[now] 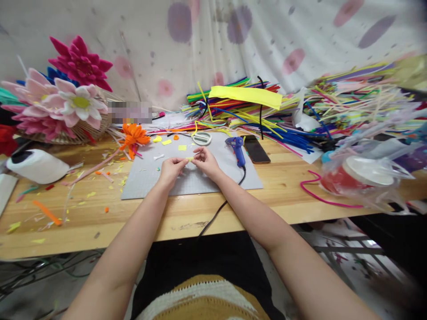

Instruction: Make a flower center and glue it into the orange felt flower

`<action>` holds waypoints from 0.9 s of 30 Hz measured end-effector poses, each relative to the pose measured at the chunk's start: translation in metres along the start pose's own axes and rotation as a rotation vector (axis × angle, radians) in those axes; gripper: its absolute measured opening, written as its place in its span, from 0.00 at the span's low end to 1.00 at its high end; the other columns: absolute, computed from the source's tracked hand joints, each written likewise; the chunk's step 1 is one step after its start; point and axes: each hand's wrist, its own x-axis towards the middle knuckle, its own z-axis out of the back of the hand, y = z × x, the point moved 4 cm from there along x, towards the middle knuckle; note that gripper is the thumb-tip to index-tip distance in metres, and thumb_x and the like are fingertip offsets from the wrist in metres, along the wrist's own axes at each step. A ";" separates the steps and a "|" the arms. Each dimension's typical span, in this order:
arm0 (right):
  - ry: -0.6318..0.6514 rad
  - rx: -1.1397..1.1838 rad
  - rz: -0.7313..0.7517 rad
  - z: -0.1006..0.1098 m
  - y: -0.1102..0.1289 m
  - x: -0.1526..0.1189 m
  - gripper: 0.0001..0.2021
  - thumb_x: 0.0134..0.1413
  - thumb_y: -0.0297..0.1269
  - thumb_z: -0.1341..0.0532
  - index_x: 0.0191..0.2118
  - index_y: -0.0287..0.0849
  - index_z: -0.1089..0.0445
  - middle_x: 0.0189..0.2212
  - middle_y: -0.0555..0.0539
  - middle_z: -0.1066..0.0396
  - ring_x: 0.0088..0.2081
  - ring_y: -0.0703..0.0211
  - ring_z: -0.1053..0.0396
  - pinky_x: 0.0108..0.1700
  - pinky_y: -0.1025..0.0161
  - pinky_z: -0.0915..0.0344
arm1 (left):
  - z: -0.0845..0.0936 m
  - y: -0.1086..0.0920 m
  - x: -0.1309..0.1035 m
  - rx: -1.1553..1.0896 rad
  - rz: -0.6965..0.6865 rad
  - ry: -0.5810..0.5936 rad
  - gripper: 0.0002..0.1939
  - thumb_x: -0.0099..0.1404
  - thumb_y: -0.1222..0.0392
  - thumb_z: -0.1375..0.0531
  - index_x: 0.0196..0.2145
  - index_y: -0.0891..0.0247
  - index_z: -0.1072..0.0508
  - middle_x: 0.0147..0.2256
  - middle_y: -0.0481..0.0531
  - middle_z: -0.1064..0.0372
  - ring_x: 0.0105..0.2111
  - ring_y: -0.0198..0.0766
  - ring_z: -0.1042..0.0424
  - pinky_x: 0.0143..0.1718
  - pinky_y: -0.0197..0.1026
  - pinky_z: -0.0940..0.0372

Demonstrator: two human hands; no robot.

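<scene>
Over the grey cutting mat [216, 173], my left hand [172, 171] and my right hand [207, 162] meet at the fingertips. Pinched between them is a small yellow felt piece [189, 159]. Both hands are closed on it, one at each end. Just beyond lie scissors [202, 138], of which the pale handles show best, and a loose yellow felt square [182, 147]. A blue hot glue gun [237, 150] rests on the mat to the right of my right hand. An orange fuzzy flower [134, 139] sits at the mat's left back corner.
Pipe cleaners [287, 138] in many colours are heaped along the back, with a yellow felt strip [247, 97] on top. A phone [256, 149] lies beside the mat. Felt flowers [82, 101] and a white spool [38, 166] stand left; a bagged tub [360, 175] stands right.
</scene>
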 end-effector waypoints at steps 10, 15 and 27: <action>0.139 0.076 0.023 -0.010 0.003 -0.004 0.26 0.33 0.36 0.34 0.41 0.46 0.45 0.30 0.54 0.35 0.31 0.66 0.35 0.34 0.66 0.39 | -0.009 -0.006 -0.005 -0.333 0.045 0.100 0.18 0.33 0.63 0.31 0.16 0.67 0.38 0.30 0.49 0.33 0.23 0.25 0.39 0.19 0.31 0.53; 0.146 0.110 -0.003 -0.015 -0.004 -0.004 0.27 0.33 0.36 0.34 0.42 0.46 0.46 0.27 0.56 0.32 0.29 0.65 0.33 0.35 0.64 0.38 | -0.010 -0.004 -0.004 -0.336 0.033 0.092 0.17 0.34 0.65 0.32 0.16 0.67 0.38 0.33 0.50 0.34 0.23 0.25 0.39 0.19 0.31 0.53; 0.031 0.111 -0.028 -0.010 -0.009 -0.002 0.28 0.32 0.36 0.32 0.40 0.45 0.47 0.23 0.59 0.32 0.27 0.67 0.33 0.35 0.65 0.39 | -0.008 0.001 -0.001 -0.294 -0.014 0.109 0.16 0.36 0.63 0.31 0.18 0.67 0.37 0.34 0.50 0.32 0.23 0.24 0.39 0.20 0.30 0.53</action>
